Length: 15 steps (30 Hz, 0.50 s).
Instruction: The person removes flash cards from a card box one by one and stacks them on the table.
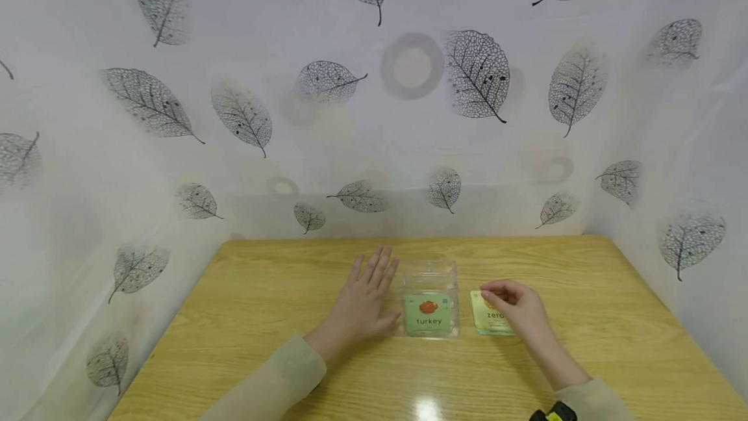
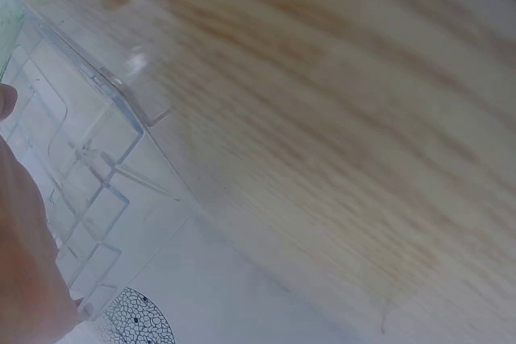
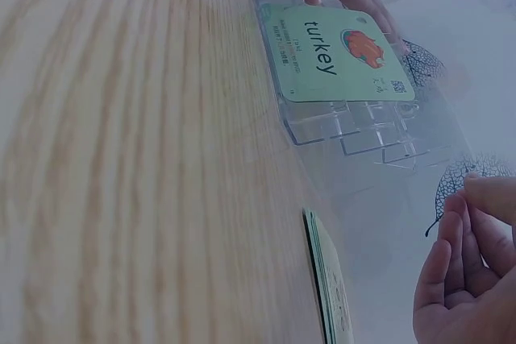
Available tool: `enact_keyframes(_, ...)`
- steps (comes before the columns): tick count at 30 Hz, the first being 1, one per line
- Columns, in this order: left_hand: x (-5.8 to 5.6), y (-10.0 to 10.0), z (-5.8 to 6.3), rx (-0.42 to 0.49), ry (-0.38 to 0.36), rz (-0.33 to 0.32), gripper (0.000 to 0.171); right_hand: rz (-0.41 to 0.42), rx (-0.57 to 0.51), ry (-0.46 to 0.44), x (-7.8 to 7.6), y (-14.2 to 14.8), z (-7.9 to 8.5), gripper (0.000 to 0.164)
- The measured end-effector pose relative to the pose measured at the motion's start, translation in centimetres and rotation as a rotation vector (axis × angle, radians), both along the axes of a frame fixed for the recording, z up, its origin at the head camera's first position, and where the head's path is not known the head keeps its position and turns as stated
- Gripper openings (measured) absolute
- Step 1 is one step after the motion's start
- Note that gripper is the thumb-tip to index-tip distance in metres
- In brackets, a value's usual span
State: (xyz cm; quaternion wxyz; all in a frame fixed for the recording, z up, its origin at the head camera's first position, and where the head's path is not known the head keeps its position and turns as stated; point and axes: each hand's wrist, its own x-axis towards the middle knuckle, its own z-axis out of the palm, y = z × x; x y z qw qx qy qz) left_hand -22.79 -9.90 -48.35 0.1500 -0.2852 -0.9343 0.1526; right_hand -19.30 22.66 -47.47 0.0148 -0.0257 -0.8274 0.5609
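A clear plastic box stands on the table with a green card reading "turkey" facing up at its near part. Along the box's left side lies my left hand, fingers extended and spread, thumb right at the box edge. To the right of the box sits a small stack of cards, its top card reading "zero". My right hand is over that stack's upper right part, fingers softly bent. In the right wrist view its thumb and fingertips come close together above the stack, with no card showing between them.
The wooden table runs back to a pale sheet printed with leaf skeletons, which also hangs at both sides. A dark band with a yellow part is at the right wrist.
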Motion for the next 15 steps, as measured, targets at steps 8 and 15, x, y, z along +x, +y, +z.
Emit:
enact_keyframes(8, -0.01, -0.03, -0.07, -0.006, 0.015, 0.000, 0.103, 0.010, 0.008, 0.003, 0.05, -0.20, 0.18, 0.026)
enact_keyframes(15, 0.07, -0.02, 0.08, -0.013, 0.022, -0.001, 0.102, 0.029, 0.025, 0.016, 0.16, -0.51, 0.44, 0.029)
